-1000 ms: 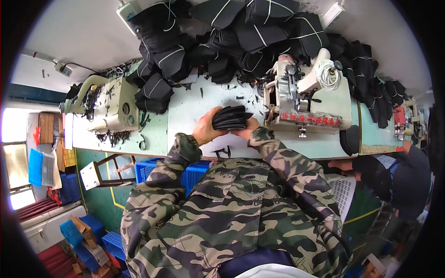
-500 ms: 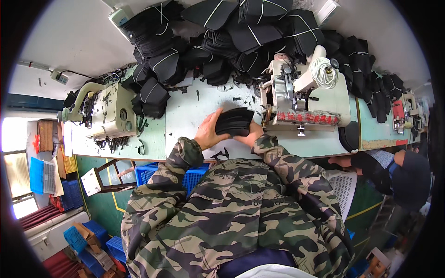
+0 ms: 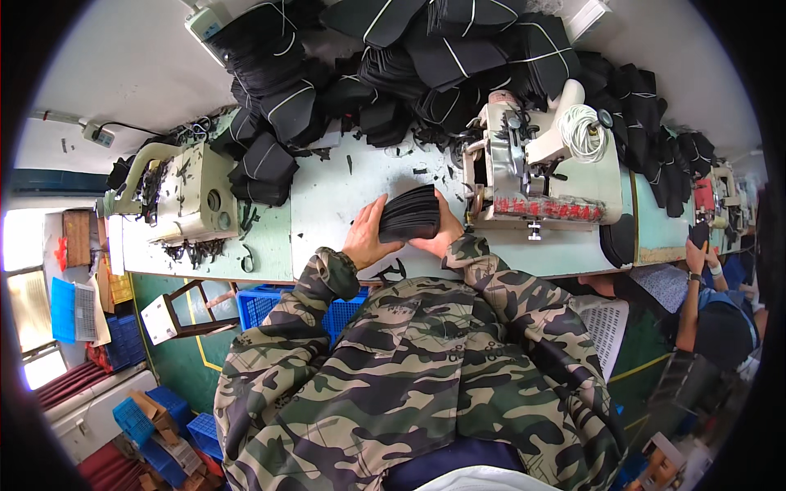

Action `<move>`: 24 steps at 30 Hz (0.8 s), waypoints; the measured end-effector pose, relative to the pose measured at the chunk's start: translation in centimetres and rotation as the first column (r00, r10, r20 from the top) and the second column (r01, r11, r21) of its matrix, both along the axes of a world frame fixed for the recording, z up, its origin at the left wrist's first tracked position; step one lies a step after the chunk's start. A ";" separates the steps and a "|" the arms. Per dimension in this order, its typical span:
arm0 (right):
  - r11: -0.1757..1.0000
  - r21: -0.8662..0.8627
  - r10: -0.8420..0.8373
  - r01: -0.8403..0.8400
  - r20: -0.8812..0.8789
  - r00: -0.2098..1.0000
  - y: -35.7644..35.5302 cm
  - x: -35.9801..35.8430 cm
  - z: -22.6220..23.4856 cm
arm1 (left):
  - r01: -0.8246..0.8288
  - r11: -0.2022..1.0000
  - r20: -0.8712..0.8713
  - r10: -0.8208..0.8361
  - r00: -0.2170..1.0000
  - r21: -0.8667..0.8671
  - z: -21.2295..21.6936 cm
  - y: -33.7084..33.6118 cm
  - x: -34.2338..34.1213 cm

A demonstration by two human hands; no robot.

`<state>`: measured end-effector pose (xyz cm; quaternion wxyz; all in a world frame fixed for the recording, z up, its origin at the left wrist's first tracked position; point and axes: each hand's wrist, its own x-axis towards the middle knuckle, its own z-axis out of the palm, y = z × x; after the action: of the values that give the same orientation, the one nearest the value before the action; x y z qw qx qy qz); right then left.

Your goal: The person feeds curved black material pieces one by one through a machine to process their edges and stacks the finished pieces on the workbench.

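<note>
The person wears a loose camouflage top with irregular blotches of black, dark green, brown and pale tan. Thin dark crossed lines and small ring-like marks are printed over the pattern, and a straight seam runs down the front. The left sleeve and right sleeve are long, roomy and creased, in the same cloth, with gathered cuffs that puff out at the wrists. The left hand and right hand are bare. At the lower edge, dark navy cloth shows beside a whitish curved edge.
</note>
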<state>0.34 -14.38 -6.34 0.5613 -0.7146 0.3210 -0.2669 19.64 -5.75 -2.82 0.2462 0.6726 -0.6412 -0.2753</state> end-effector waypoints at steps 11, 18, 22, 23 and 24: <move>0.985 -0.153 -0.099 0.078 -0.132 0.986 0.0 0.8 1.3 | -0.082 0.992 -0.061 0.076 0.995 -0.093 -0.3 -0.2 -0.8; 0.998 -0.048 0.024 -0.039 -0.275 0.961 0.3 -0.4 0.7 | -0.090 0.995 -0.128 0.085 0.988 -0.038 0.3 0.0 -1.7; 0.993 0.025 -0.095 0.111 -0.363 0.927 1.1 -0.8 1.4 | -0.166 0.954 -0.326 0.245 0.913 0.250 0.0 -2.9 -1.7; 0.988 0.097 -0.070 0.118 -0.399 0.914 0.9 -0.8 2.0 | -0.133 0.926 -0.382 0.272 0.883 0.353 -0.3 -3.9 -1.0; 0.975 0.193 -0.038 0.109 -0.340 0.940 0.8 -2.0 2.3 | -0.067 0.899 -0.489 0.297 0.820 0.433 -0.2 -5.2 -1.2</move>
<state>-1.68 -13.62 -4.09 0.5602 -0.6741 0.4641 -0.1276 18.42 -10.92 -2.99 0.3021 0.6614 -0.4063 -0.5534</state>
